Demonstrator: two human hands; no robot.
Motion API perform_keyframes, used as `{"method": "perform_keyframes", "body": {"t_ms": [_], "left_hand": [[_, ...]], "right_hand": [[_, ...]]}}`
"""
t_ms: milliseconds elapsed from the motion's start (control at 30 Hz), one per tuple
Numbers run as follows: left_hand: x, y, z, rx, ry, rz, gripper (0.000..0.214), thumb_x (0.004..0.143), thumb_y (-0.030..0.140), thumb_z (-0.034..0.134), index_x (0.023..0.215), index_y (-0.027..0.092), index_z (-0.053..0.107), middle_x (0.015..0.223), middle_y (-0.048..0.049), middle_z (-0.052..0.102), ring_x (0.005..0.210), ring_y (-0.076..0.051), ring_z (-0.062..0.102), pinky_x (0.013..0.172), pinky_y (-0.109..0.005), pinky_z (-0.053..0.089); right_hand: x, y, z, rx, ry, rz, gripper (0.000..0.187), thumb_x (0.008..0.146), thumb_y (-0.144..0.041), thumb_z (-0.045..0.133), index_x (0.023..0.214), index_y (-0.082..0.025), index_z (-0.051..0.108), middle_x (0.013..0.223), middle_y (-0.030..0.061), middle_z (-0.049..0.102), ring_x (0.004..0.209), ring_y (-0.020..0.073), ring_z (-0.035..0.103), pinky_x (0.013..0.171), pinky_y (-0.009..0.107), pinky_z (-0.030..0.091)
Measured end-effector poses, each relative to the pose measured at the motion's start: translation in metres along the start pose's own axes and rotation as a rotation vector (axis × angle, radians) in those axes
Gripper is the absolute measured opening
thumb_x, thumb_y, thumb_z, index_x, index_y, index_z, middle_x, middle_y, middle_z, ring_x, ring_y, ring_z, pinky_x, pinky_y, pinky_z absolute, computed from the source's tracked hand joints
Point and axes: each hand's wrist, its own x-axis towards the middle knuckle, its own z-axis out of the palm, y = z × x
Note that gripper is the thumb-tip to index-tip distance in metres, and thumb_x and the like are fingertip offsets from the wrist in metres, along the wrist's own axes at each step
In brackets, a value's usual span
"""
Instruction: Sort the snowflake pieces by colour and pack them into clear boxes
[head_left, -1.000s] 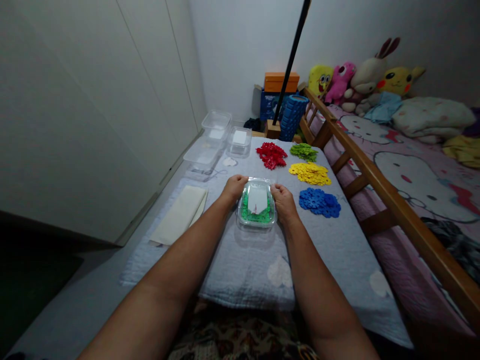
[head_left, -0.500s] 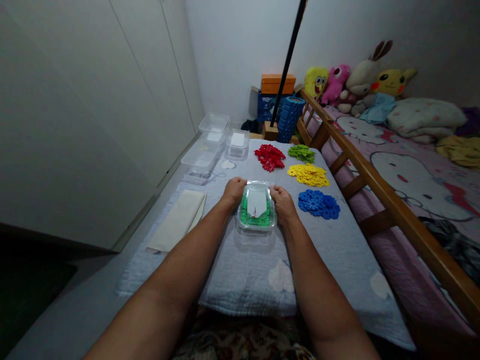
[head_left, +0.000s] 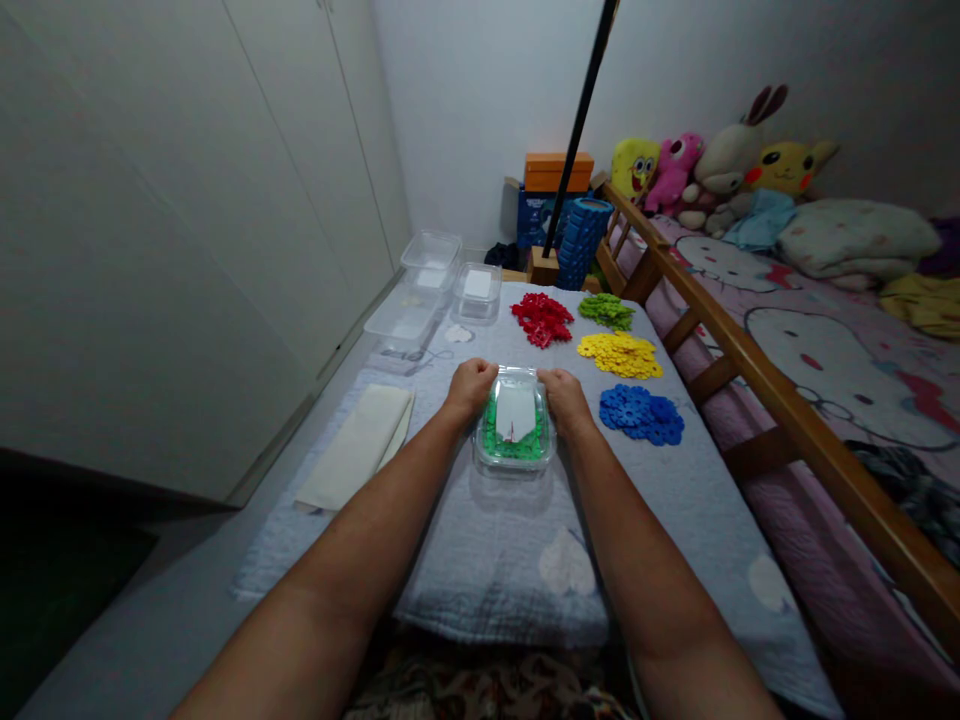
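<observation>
A clear lidded plastic container (head_left: 514,463) sits in front of me on the cloth-covered table, with green pieces (head_left: 495,443) showing inside and a white label (head_left: 516,412) on top. My left hand (head_left: 474,388) is closed on its far left corner. On the far right corner, my right hand (head_left: 562,395) grips the rim with fingers bent. Fingertips of both hands are partly hidden. To the right lie piles of flower-shaped plastic pieces: blue (head_left: 641,414), yellow (head_left: 620,354), red (head_left: 541,319) and light green (head_left: 606,311).
Left of my arms lies a folded cream cloth (head_left: 356,447). Clear plastic containers (head_left: 477,290) and a lid (head_left: 401,318) stand at the table's back left. A wooden bed rail (head_left: 720,370) runs along the right; a black pole (head_left: 581,125) rises behind the table.
Both hands keep hold of the container's far corners; the right hand has shifted slightly inward along the rim. The whole view has tilted a little, and the piles lie as before.
</observation>
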Motion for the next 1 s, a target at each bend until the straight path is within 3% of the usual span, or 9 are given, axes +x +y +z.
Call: {"method": "perform_keyframes", "body": {"t_ms": [267,633,800,1000], "left_hand": [[0.0,-0.002,0.002,-0.007,0.005,-0.007,0.026,0.078,0.033,0.059,0.057,0.019,0.057,0.057,0.0032,0.05,0.062,-0.014,0.047,0.062,-0.027,0.032],[0.0,-0.006,0.007,-0.16,0.011,-0.071,0.024,0.076,0.034,0.062,0.059,0.018,0.059,0.057,0.0038,0.05,0.059,-0.013,0.045,0.059,-0.026,0.034],[-0.002,-0.007,0.008,-0.229,0.019,-0.098,0.025,0.073,0.038,0.067,0.061,0.017,0.06,0.057,0.0038,0.051,0.058,-0.012,0.046,0.058,-0.025,0.035],[-0.007,-0.001,0.001,-0.389,-0.122,-0.262,0.033,0.072,0.045,0.073,0.067,0.018,0.057,0.055,0.004,0.051,0.049,-0.01,0.043,0.05,-0.024,0.031]], "right_hand": [[0.006,0.008,0.001,-0.045,0.024,-0.066,0.035,0.068,-0.05,0.072,0.06,-0.023,0.051,0.055,-0.0079,0.044,0.054,0.0109,0.038,0.053,0.026,0.032],[0.01,0.014,-0.001,0.091,-0.062,0.006,0.042,0.06,-0.055,0.078,0.066,-0.023,0.052,0.056,-0.0072,0.052,0.053,0.0111,0.044,0.051,0.025,0.035],[0.008,0.012,0.0,0.129,-0.041,0.028,0.047,0.056,-0.059,0.082,0.067,-0.023,0.054,0.056,-0.0068,0.054,0.053,0.0117,0.048,0.051,0.025,0.038],[0.001,0.002,0.003,0.154,-0.003,0.076,0.053,0.056,-0.061,0.085,0.076,-0.022,0.055,0.058,-0.0061,0.058,0.053,0.0128,0.051,0.049,0.025,0.041]]}}
